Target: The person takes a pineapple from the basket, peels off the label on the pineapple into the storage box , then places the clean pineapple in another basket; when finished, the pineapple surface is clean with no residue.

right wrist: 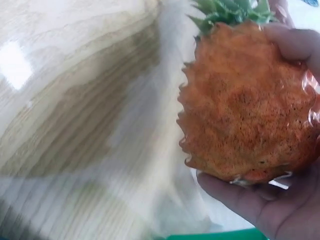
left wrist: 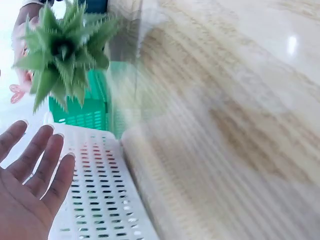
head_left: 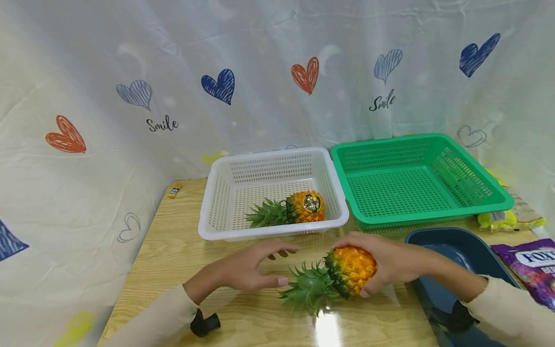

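White curtain point(head_left: 260, 53) (heart-printed) behind glossy table point(head_left: 173, 246).

"What sort of place is it?"
"A curtained-off booth, its wider setting hidden: a heart-printed 'Smile' curtain point(head_left: 264, 115) runs from nine through twelve to three o'clock, round a wood-grain bench point(head_left: 173, 255) at six."

Seen from the white, lattice-patterned basket point(head_left: 272, 167), the pineapple point(head_left: 353, 267) at 5 o'clock has orange-yellow, scale-patterned fruit and green leaves, colours repeated in the stickered pineapple point(head_left: 297, 209) inside, whose label point(head_left: 312, 203) is black and yellow. The perforated basket point(head_left: 399, 190) at 3 o'clock is bright green, the tub point(head_left: 446, 246) at 4 o'clock dark blue. At 12 o'clock, the whitish curtain point(head_left: 260, 38) carries red-orange, navy and pale-blue scribbled hearts point(head_left: 221, 87).
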Demonstrator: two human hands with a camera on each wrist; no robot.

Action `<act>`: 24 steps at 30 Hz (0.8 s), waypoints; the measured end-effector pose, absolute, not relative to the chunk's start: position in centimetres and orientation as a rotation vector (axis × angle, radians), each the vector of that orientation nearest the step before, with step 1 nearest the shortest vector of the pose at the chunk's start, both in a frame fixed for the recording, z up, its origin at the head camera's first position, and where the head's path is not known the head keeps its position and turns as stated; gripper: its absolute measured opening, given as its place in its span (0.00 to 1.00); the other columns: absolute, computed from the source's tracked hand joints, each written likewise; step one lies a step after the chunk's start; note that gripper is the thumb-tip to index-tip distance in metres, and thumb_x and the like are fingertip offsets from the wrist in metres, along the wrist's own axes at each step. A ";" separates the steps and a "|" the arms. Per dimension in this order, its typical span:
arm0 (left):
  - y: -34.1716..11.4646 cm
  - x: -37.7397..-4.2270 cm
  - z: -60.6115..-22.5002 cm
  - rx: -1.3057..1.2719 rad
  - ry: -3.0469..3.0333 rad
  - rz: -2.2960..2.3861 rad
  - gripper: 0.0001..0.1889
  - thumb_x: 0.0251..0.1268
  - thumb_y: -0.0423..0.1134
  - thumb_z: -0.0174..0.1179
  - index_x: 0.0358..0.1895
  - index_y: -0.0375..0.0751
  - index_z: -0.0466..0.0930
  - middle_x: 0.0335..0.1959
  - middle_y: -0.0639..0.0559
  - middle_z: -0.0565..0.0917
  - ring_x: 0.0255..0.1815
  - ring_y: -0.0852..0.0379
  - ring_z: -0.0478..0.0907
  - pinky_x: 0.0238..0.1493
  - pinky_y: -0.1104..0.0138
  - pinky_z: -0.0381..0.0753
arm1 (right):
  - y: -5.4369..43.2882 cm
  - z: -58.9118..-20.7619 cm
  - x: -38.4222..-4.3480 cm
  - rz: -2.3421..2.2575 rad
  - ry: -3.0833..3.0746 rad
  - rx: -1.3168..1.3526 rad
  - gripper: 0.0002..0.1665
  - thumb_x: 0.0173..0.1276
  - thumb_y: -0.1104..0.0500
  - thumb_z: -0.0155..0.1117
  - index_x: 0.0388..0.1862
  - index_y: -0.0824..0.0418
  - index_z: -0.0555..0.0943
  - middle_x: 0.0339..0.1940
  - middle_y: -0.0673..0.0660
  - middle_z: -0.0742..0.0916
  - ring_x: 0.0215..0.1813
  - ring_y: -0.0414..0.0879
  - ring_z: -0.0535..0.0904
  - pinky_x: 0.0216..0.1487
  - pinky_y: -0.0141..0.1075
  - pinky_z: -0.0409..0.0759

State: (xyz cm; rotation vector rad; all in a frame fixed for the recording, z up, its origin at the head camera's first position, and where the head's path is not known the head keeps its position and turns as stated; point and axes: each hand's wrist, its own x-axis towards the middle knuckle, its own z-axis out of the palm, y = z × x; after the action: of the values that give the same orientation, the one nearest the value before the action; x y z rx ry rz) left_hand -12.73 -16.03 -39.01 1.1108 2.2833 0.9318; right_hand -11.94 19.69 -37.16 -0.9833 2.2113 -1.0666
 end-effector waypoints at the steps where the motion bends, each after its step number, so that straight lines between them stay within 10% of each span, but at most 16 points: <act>1: -16.1 -12.7 -38.8 1.115 2.284 0.946 0.32 0.73 0.56 0.58 0.77 0.60 0.61 0.72 0.60 0.70 0.67 0.54 0.73 0.65 0.54 0.74 | 19.9 -37.0 -11.9 -1.067 2.203 -0.986 0.52 0.49 0.58 0.80 0.72 0.41 0.67 0.56 0.54 0.77 0.45 0.45 0.76 0.37 0.37 0.83; 24: -19.9 -15.7 -36.2 1.158 2.633 0.938 0.24 0.72 0.51 0.61 0.66 0.47 0.75 0.61 0.55 0.78 0.62 0.49 0.75 0.60 0.47 0.75 | 24.1 -33.3 -11.9 -1.127 2.270 -0.945 0.49 0.55 0.59 0.76 0.75 0.47 0.65 0.57 0.59 0.75 0.41 0.46 0.78 0.32 0.39 0.82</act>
State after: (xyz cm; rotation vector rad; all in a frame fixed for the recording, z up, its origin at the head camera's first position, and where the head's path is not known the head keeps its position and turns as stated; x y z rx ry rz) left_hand -15.67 -19.89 -36.24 1.1580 2.6332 0.9377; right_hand -11.93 24.14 -33.26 -0.9450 2.2697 -1.1273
